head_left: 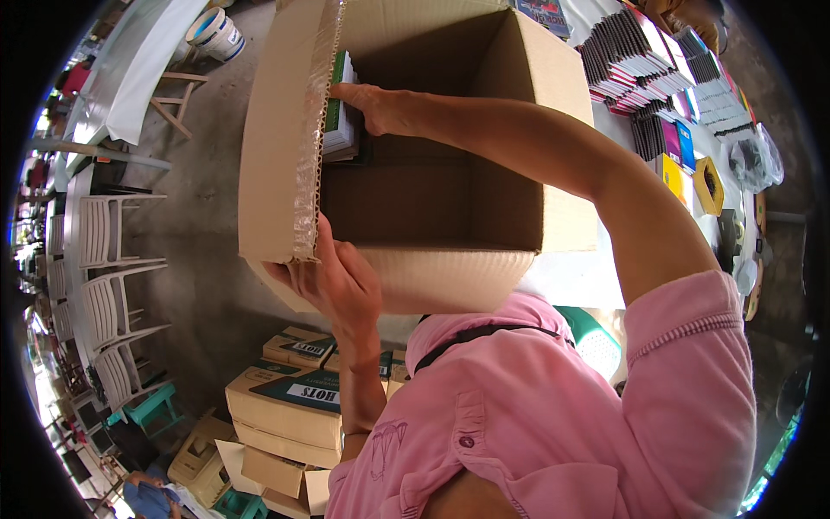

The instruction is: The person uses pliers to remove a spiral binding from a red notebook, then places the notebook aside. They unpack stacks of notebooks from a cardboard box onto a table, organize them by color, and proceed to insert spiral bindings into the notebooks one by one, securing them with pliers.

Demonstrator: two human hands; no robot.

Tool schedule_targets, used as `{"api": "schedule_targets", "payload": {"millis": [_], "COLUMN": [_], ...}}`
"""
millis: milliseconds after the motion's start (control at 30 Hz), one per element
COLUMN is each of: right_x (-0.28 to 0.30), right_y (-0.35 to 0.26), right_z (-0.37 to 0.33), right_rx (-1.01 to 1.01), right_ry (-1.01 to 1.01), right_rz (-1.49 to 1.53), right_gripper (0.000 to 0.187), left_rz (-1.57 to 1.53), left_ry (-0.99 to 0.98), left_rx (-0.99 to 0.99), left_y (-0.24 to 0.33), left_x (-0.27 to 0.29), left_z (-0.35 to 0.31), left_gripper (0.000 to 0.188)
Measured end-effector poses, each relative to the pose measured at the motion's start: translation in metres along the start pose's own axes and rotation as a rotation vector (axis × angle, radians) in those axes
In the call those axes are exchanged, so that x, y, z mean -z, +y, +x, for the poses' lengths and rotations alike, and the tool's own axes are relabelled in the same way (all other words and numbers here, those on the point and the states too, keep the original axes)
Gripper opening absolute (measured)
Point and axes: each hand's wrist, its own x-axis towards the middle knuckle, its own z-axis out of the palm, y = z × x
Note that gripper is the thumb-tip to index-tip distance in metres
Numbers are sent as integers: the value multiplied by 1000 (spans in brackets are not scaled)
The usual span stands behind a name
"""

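A large brown cardboard box (393,281) stands open before me, its left flap raised and edged with clear tape. Inside, against the left wall, is a stack of books (339,130) with a green cover on top and white page edges. My right hand (370,105) reaches across into the box and is closed on this stack; the flap hides some of its fingertips. At the box's near left corner, my left hand (337,277) is closed around the flap's lower edge, thumb up along the cardboard, with the other fingers partly hidden beneath.
Piles of spiral-bound notebooks (627,56) stand on the white-covered table (588,275) to the right, beside a yellow tape dispenser or roll (709,184). Closed cartons (285,415) lie at the lower left. White plastic chairs (104,229) line the left; a bucket (216,35) is beyond.
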Motion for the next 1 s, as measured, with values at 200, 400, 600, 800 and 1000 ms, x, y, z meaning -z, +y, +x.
{"api": "schedule_targets", "payload": {"millis": [200,400,600,800,1000], "right_x": [18,90,240,316,359], "right_y": [-13,-69,-30,50,159], "right_z": [24,-122,-276,-338,-357], "right_rx": [104,-12,489,686,513], "right_ry": [-249,-287,-36,499,327], "right_rz": [-91,266,428,359,711], "right_gripper": [73,77,61,44,37], "left_rz": [158,68,164,135,-185], "left_ry": [16,83,53,-107,-110], "left_rx": [-33,-54,-114,-117,40], "left_y": [4,13,3,3,40], "left_x": [-7,-8,-10,1,12], "left_z": [7,11,9,12,12], "left_gripper": [61,60,55,53,51]}}
